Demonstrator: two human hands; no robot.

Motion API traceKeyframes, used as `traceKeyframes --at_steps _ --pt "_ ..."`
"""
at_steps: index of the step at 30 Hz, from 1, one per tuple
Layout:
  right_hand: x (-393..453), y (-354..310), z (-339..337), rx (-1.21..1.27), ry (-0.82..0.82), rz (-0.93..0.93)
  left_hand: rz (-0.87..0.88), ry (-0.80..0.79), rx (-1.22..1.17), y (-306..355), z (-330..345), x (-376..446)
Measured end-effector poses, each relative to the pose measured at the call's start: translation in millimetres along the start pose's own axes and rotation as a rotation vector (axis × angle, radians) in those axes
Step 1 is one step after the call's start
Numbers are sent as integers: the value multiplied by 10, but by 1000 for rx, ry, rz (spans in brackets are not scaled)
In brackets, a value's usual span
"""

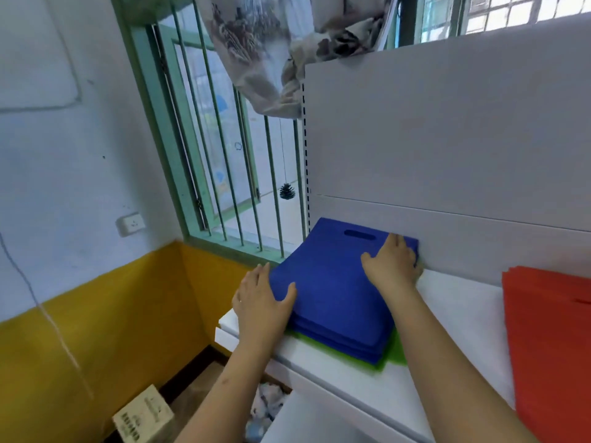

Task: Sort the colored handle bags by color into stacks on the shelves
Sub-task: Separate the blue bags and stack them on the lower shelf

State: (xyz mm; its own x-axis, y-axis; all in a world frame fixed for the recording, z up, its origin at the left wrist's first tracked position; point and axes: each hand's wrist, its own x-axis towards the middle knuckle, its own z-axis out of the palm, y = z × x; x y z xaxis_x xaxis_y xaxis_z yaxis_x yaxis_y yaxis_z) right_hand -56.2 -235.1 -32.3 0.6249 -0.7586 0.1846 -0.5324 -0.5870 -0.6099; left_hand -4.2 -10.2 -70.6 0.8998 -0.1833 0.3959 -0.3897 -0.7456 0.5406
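A stack of blue handle bags (335, 292) lies on the white shelf (447, 314), its cut-out handle toward the back panel. A green bag (395, 354) shows under the stack at its front edge. My left hand (262, 302) rests flat against the stack's left side, thumb on the top bag. My right hand (391, 262) lies flat on the top blue bag near its right edge, its fingertips reaching over that edge. A stack of red bags (550, 346) sits on the same shelf at the right.
The shelf's white back panel (447, 139) rises behind the bags. A barred green window (224, 155) and a hanging cloth (287, 43) are to the left. A cardboard box (144, 417) and crumpled plastic (265, 407) lie on the floor below.
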Motion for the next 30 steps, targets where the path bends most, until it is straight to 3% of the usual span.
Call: traceKeyframes --at_steps 6,15,21,26,30 --pt "64 466 149 -122 -27 20 45 -103 71 -154 125 64" --pt "116 554 196 -80 303 -125 2 -131 17 -155 131 101" --pt "75 525 102 -35 287 -113 41 -119 62 -166 132 94" --pt "0 350 -174 -11 151 -65 169 -28 -147 -137 17 -3" --pt "-220 230 -542 133 234 -65 216 59 -423 -30 -179 -166"
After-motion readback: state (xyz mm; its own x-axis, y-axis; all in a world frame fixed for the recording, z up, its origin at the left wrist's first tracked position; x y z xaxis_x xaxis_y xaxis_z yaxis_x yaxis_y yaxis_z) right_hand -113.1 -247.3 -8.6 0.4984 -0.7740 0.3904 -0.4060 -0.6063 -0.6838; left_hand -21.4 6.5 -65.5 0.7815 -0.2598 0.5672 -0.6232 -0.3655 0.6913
